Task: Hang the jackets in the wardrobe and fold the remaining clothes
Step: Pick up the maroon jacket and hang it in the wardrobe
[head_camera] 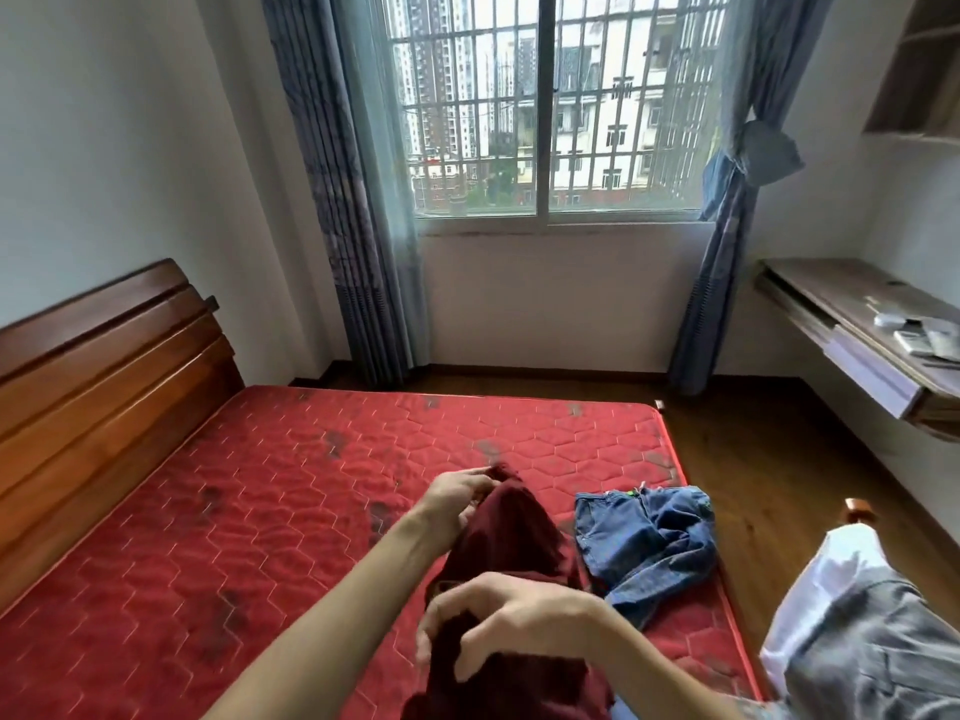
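Note:
A dark red garment (511,532) is held up over the red quilted mattress (270,491). My left hand (457,493) pinches its far upper edge. My right hand (498,621) has curled fingers closed round the cloth nearer to me. Crumpled blue jeans (649,543) lie on the mattress by its right edge, just right of the red garment. A grey and white garment (857,631) hangs over the footboard at the lower right.
A wooden headboard (104,376) stands at the left. Beyond the bed are a barred window (540,101) and blue curtains (353,210). A wall-mounted desk (857,324) with small items sits at the right, above brown wooden floor (753,449).

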A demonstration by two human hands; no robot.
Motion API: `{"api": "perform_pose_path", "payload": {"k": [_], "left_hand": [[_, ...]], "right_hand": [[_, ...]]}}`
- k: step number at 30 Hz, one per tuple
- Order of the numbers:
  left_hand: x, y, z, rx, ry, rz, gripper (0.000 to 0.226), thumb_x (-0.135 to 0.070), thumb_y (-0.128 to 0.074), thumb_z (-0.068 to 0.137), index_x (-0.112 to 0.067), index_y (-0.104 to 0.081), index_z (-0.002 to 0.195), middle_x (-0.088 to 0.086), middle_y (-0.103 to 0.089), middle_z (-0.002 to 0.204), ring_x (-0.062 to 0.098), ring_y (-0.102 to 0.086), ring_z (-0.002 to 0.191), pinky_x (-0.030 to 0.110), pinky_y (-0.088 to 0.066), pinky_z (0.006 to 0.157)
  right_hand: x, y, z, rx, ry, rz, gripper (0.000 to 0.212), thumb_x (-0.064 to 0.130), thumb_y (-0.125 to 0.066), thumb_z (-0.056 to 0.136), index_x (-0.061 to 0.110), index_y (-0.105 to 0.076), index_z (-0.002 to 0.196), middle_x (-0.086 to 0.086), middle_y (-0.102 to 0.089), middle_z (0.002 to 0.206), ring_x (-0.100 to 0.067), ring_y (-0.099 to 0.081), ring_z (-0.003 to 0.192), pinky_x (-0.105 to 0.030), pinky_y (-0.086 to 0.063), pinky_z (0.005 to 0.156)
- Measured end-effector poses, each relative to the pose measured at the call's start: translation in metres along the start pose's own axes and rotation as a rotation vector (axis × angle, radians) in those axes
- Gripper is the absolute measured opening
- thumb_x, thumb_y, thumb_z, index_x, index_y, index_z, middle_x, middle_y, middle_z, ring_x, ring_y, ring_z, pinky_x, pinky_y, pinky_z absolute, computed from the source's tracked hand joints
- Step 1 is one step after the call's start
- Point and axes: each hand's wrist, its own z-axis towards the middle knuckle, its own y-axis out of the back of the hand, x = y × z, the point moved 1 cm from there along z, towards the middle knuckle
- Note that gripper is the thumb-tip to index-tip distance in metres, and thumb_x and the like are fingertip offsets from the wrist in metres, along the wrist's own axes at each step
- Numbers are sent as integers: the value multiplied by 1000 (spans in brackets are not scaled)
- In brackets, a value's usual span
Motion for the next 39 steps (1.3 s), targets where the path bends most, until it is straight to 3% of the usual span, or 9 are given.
{"api": "perform_pose_path", "payload": {"k": [5, 9, 13, 16, 23, 26, 29, 34, 39], "left_hand": [[-45, -10, -20, -71, -243, 210, 36, 5, -34, 90, -6, -67, 82, 8, -63, 72, 17, -62, 62, 28, -53, 66], [-64, -20, -55, 1, -348, 256, 53, -2, -32, 90, -14, -64, 50, 1, -57, 55, 13, -55, 47, 22, -47, 51], [-74, -25, -82, 105, -337, 203, 54, -4, -26, 91, -15, -51, 44, -3, -44, 46, 10, -43, 38, 17, -39, 41], [-79, -26, -96, 129, -353, 186, 42, -5, -27, 84, -12, -51, 50, -1, -42, 49, 11, -40, 40, 19, -38, 41], [-101, 3, -143, 41, -485, 240, 48, -11, -23, 89, -11, -51, 50, -1, -41, 46, 10, -39, 39, 19, -37, 40], [-112, 46, -168, -112, -531, 394, 27, -22, -55, 82, -17, -46, 57, -6, -40, 51, 7, -38, 43, 20, -35, 42], [-115, 86, -189, -322, -585, 848, 42, -11, -88, 69, -19, -47, 64, -6, -48, 59, 6, -46, 52, 17, -40, 48], [-116, 116, -226, -814, -778, 1311, 44, -21, -96, 60, -23, -62, 89, -7, -68, 72, 1, -61, 66, 9, -44, 64], [-117, 110, -252, -1189, -1079, 1319, 21, -21, -87, 74, -24, -72, 89, -14, -69, 79, 5, -67, 76, 14, -46, 73]], "right_hand": [[-45, 27, -27, -67, -225, 1, 30, 17, -62, 92, 19, -72, 120, 18, -74, 99, 5, -64, 97, -29, -52, 94], [-95, 74, -33, -565, -296, -16, 27, -1, -59, 86, 16, -75, 99, -9, -76, 102, -13, -69, 92, -45, -55, 97], [-94, 101, -15, -925, -164, -152, 64, 11, -76, 84, 19, -45, 140, 2, -51, 135, -14, -54, 120, -35, -49, 104], [-72, 94, 14, -796, -10, -273, 81, 15, -80, 74, 26, -44, 146, 15, -47, 138, -6, -47, 128, -32, -40, 112], [-53, 77, 54, -935, 209, -337, 30, 38, -61, 61, 11, -70, 71, -1, -67, 96, -15, -62, 89, -35, -52, 81], [-35, 85, 53, -953, 201, -235, 10, 23, -64, 65, 30, -65, 58, 0, -71, 104, -13, -65, 97, -27, -51, 83], [-7, 82, 59, -876, 247, -202, 7, 15, -60, 62, 14, -64, 56, 2, -58, 58, -5, -48, 55, -28, -37, 53], [44, 64, 78, -877, 411, -96, 23, 3, -70, 63, 15, -55, 51, 8, -52, 54, -2, -43, 51, -23, -35, 52], [90, -8, 73, -211, 452, -47, 28, 20, -77, 86, 6, -61, 67, -3, -49, 63, -16, -44, 57, -22, -32, 51]]}}
